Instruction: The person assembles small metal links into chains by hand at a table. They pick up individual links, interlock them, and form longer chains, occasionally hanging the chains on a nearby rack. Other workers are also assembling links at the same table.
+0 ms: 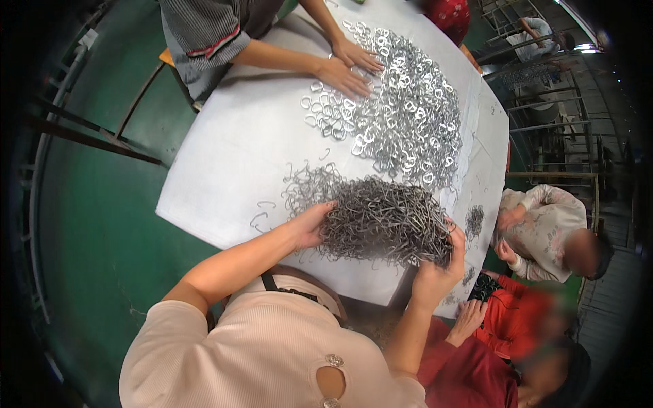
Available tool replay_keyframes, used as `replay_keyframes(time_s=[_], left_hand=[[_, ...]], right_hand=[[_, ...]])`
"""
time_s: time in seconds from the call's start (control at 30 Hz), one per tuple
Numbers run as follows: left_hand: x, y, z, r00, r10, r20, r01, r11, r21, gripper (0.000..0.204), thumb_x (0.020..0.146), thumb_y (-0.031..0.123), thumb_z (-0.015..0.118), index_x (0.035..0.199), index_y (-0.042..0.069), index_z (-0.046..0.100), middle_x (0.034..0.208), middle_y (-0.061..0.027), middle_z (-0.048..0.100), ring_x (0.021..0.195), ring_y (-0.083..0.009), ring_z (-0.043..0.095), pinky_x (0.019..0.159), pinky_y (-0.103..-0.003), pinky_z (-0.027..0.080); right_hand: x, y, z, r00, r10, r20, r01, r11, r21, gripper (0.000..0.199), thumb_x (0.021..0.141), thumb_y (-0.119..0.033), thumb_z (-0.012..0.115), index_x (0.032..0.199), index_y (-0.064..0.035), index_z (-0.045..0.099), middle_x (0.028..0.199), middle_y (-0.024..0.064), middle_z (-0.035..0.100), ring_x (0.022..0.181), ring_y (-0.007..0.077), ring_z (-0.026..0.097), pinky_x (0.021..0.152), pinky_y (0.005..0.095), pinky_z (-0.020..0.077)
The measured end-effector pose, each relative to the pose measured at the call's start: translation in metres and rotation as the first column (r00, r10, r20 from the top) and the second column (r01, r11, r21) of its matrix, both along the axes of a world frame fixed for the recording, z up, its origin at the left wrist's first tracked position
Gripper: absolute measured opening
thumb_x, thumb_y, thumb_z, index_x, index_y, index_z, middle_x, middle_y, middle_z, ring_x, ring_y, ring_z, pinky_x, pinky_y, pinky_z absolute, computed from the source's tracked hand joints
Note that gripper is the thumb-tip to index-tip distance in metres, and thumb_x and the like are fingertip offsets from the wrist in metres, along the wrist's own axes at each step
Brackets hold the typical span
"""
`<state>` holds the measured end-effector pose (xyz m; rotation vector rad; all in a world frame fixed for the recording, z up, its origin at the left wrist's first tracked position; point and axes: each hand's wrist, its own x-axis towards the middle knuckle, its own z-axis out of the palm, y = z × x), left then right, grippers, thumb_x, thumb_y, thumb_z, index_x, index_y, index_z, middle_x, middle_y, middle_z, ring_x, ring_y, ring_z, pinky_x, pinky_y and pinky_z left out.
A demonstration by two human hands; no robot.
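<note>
A big tangled clump of dark grey bent metal wire hooks [388,221] is held between my two hands, at the near edge of the table. My left hand [314,224] presses on its left side, and my right hand [441,268] cups its right side with the fingers up along it. The clump hides some of the fingertips. Thinner loose wire hooks [306,187] lie spread on the white tabletop just behind my left hand. Beyond the clump is a wide pile of shiny silver metal rings [415,102], roughly D-shaped.
The white-covered table [218,163] ends close to my waist. Across it, a co-worker's hands [343,75] lie flat on the rings' left side. Other people sit along the right, near small dark piles of metal pieces [475,219]. A stool [166,58] stands at the far left.
</note>
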<state>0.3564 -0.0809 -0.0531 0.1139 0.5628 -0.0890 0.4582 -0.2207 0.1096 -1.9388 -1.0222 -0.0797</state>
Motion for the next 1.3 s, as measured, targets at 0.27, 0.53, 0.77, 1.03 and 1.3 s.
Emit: replay_keyframes(time_s=[0.27, 0.53, 0.77, 1.03, 1.3], left_hand=[[0.018, 0.012, -0.016, 0.983, -0.069, -0.169, 0.077, 0.996, 0.043, 0.037, 0.099, 0.023, 0.037, 0.127, 0.003, 0.049, 0.127, -0.0126, 0.055, 0.115, -0.0260, 0.054, 0.102, -0.043, 0.042], [0.020, 0.008, -0.039, 0.976, -0.116, -0.185, 0.136, 0.986, 0.098, 0.037, 0.098, 0.023, 0.038, 0.128, 0.004, 0.048, 0.131, -0.0131, 0.052, 0.120, -0.0234, 0.050, 0.103, -0.042, 0.039], [0.019, 0.018, -0.004, 0.967, -0.105, -0.233, 0.146, 0.975, 0.166, 0.035, 0.095, 0.022, 0.043, 0.124, 0.004, 0.052, 0.124, -0.0123, 0.058, 0.111, -0.0254, 0.057, 0.093, -0.039, 0.047], [-0.019, 0.056, 0.010, 0.945, -0.184, -0.271, 0.323, 0.385, 0.865, 0.037, 0.088, 0.021, 0.049, 0.117, 0.004, 0.064, 0.106, -0.0113, 0.067, 0.097, -0.0176, 0.060, 0.083, -0.031, 0.047], [-0.025, 0.026, -0.013, 0.959, -0.123, -0.255, 0.250, 0.791, 0.559, 0.040, 0.095, 0.030, 0.043, 0.129, 0.012, 0.051, 0.132, -0.0101, 0.050, 0.116, -0.0221, 0.050, 0.090, -0.043, 0.047]], right_hand=[[0.001, 0.009, -0.002, 0.999, -0.039, -0.017, 0.039, 0.999, 0.007, 0.033, 0.064, 0.007, 0.061, 0.096, 0.0003, 0.063, 0.106, 0.0195, 0.060, 0.098, 0.0308, 0.060, 0.088, 0.0350, 0.0454], [0.004, 0.007, -0.003, 0.996, 0.029, -0.087, -0.030, 1.000, -0.004, 0.031, 0.070, 0.002, 0.069, 0.100, 0.0002, 0.061, 0.109, 0.0146, 0.060, 0.101, 0.0252, 0.058, 0.090, 0.0322, 0.0436], [0.008, 0.012, -0.009, 0.995, 0.073, -0.062, -0.074, 0.997, -0.016, 0.035, 0.064, 0.009, 0.056, 0.098, -0.0004, 0.061, 0.109, 0.0151, 0.060, 0.103, 0.0263, 0.057, 0.093, 0.0323, 0.0420], [0.016, -0.020, 0.002, 0.995, -0.098, -0.010, 0.098, 0.995, -0.016, 0.037, 0.072, 0.002, 0.063, 0.110, 0.0006, 0.059, 0.117, 0.0165, 0.060, 0.108, 0.0270, 0.057, 0.096, 0.0365, 0.0427], [0.030, -0.022, 0.017, 0.987, -0.161, 0.019, 0.159, 0.984, 0.080, 0.045, 0.074, 0.011, 0.053, 0.119, 0.0062, 0.052, 0.112, 0.0115, 0.058, 0.099, 0.0195, 0.057, 0.090, 0.0310, 0.0452]])
